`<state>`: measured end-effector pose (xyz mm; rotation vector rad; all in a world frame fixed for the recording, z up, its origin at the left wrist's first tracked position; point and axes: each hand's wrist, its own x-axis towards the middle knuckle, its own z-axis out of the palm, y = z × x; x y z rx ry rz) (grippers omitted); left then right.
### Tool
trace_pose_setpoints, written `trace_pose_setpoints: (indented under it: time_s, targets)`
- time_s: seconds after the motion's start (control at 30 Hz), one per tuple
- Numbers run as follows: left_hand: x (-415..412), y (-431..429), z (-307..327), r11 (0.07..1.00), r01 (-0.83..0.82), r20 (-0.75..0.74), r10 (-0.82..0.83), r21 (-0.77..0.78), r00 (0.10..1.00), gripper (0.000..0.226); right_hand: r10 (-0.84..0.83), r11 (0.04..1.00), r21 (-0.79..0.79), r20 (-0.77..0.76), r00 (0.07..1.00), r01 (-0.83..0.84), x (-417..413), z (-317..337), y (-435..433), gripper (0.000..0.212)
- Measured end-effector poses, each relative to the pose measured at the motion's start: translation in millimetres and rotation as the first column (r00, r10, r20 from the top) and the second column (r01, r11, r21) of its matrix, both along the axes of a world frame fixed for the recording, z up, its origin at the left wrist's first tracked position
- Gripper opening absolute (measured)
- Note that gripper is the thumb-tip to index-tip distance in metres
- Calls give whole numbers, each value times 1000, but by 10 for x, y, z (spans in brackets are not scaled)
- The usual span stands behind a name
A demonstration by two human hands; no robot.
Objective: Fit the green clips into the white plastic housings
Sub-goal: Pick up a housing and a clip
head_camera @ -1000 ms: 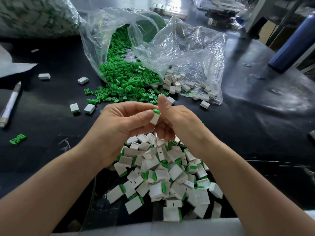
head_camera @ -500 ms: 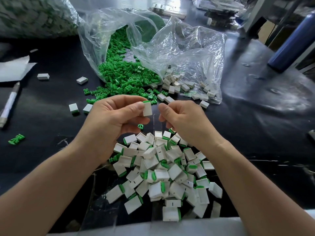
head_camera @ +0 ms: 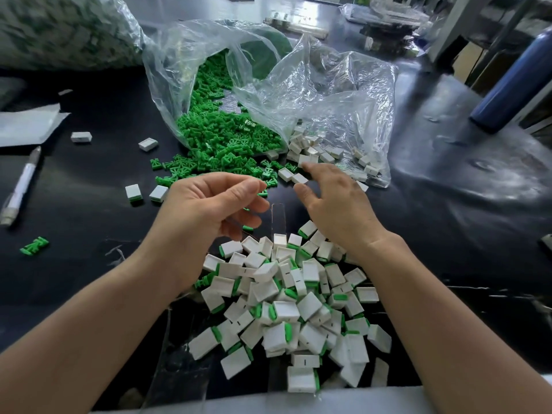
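- While both hands hover over the black table [head_camera: 448,234], the heap of fitted housings [head_camera: 286,309] lies nearest the person. These are small white boxy shells, many with a green clip end showing at one edge and some with a short dark slot on one face.
- The green clips [head_camera: 221,141] are small bright-green moulded pieces. They are piled thick and spill forward from the mouth of a clear plastic bag [head_camera: 179,70] that lies on its side.
- A second clear bag [head_camera: 343,100] lies just to the right of the first and holds bare white housings [head_camera: 316,152]. A few of them lie outside its mouth.
- Stray housings [head_camera: 158,193] sit left of the clip pile. One lone clip [head_camera: 34,245] lies far left, near a pen [head_camera: 21,186].
- The left hand [head_camera: 209,210] is above the far edge of the heap. Its fingers are loosely curled, and thumb and forefinger are close together with nothing visible between them.
- The right hand [head_camera: 337,204] is spread, back upward, with its fingers straight toward the second bag's mouth. Its fingertips are just beside one loose housing [head_camera: 299,178]; I cannot tell whether they touch it.
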<state>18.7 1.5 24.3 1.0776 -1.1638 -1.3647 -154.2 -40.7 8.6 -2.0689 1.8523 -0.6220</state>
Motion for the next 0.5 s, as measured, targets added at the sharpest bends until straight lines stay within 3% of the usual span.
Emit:
trace_pose_setpoints:
  time_s: [0.33, 0.5]
  targets:
    - [22, -34, -3, 998, -63, -25, 64, 23, 998, 19, 168, 976, 168, -175, 970, -138, -8, -117, -100, 52]
    - [23, -46, -2, 997, -74, -20, 74, 30, 997, 20, 92, 995, -41, -102, 991, -96, -25, -45, -64, 41]
